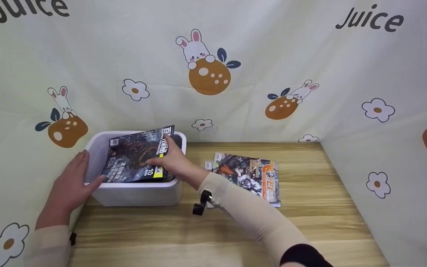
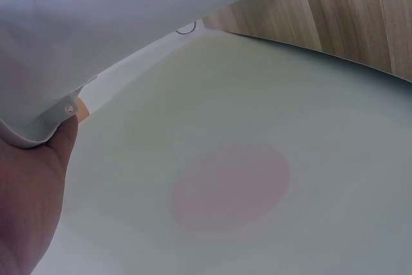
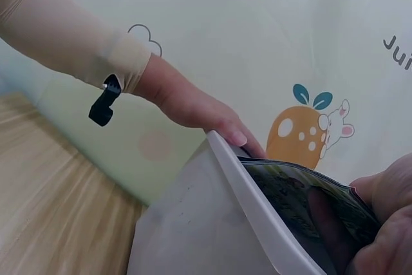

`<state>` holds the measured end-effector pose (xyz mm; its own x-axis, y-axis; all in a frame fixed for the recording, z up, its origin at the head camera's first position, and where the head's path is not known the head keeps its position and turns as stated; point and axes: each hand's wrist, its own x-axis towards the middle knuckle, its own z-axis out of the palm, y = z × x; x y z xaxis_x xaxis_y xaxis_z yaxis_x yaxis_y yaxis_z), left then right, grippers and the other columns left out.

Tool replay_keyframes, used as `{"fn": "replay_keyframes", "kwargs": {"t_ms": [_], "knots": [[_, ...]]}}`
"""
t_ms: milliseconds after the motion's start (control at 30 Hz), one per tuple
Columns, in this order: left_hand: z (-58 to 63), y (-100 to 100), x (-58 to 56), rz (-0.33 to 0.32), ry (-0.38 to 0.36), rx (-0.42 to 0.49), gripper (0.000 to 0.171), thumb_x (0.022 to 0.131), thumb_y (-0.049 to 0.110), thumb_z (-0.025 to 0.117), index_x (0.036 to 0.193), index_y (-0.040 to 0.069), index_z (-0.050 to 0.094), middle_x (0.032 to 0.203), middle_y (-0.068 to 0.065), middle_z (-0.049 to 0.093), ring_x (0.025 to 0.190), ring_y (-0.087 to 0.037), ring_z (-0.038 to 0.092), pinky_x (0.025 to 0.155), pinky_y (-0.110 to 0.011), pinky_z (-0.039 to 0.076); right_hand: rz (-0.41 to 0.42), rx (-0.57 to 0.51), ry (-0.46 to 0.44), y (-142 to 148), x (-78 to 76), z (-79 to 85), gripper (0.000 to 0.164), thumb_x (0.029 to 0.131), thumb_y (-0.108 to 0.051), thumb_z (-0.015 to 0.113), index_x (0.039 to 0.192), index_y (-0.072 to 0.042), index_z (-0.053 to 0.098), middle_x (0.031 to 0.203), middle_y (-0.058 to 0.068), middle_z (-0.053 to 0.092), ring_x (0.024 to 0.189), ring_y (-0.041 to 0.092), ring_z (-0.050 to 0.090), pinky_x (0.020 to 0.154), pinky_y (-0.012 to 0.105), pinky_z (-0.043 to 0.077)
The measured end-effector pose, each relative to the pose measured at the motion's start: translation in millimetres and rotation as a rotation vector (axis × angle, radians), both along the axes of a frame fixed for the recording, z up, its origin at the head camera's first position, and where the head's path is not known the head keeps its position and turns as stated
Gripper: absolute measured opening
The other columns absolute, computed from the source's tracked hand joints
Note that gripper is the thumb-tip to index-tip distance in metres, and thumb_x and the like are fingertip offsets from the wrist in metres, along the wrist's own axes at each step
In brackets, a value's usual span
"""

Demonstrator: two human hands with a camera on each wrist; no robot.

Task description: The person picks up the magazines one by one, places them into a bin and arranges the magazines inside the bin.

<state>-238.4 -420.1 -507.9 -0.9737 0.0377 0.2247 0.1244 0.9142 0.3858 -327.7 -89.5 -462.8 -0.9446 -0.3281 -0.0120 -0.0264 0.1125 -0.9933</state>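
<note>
A white plastic bin point(image 1: 135, 194) stands at the left of the wooden table. My left hand point(image 1: 69, 185) grips its left rim, thumb over the front corner beside a magazine; in the left wrist view that hand point(image 2: 32, 191) shows under the rim. A dark magazine point(image 1: 132, 157) with yellow and white print lies tilted in the bin's mouth, its upper right corner above the rim. My right hand point(image 1: 176, 161) pinches its right edge, thumb on the cover and fingers beneath. In the right wrist view, the magazine point(image 3: 283, 188) bows between both hands. Its lower part is hidden inside the bin.
Right of the bin, a small stack of magazines point(image 1: 247, 174) lies on the wooden table point(image 1: 310, 207), partly behind my right forearm. A pale cloth point(image 1: 254, 48) printed with rabbits, oranges and flowers hangs behind and along both sides.
</note>
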Motion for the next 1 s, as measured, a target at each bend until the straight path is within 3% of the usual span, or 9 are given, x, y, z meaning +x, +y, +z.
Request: {"fn": "replay_keyframes", "kwargs": {"t_ms": [200,500,1000], "knots": [[2.7,-0.7,-2.7,-0.002,0.01,-0.009,0.108,0.105,0.064,0.062,0.176,0.0,0.012,0.18,-0.031,0.015,0.165,-0.054,0.014,0.124,-0.081,0.021,-0.001,0.036,0.009,-2.3,-0.2,2.3,0.12,0.078,-0.003,0.098,0.176,-0.014,0.028,0.172,0.018,0.043,0.155,0.035,0.047,0.133,0.045,0.03],[0.3,-0.4,-1.0,-0.019,0.037,0.007,0.107,0.104,0.061,0.066,0.174,-0.003,0.017,0.179,-0.032,0.019,0.166,-0.051,0.015,0.127,-0.078,0.02,0.003,0.048,0.001,-4.1,1.0,-0.1,0.12,0.079,-0.003,0.098,0.176,-0.015,0.028,0.174,0.016,0.042,0.158,0.032,0.043,0.132,0.042,0.032],[1.4,1.6,1.1,-0.01,0.024,-0.001,0.107,0.105,0.059,0.065,0.176,-0.001,0.012,0.18,-0.03,0.015,0.166,-0.053,0.014,0.127,-0.08,0.018,0.024,0.043,-0.011,-4.8,0.5,-1.1,0.118,0.081,-0.009,0.097,0.176,-0.02,0.029,0.171,0.018,0.045,0.152,0.034,0.049,0.132,0.044,0.034]]}}
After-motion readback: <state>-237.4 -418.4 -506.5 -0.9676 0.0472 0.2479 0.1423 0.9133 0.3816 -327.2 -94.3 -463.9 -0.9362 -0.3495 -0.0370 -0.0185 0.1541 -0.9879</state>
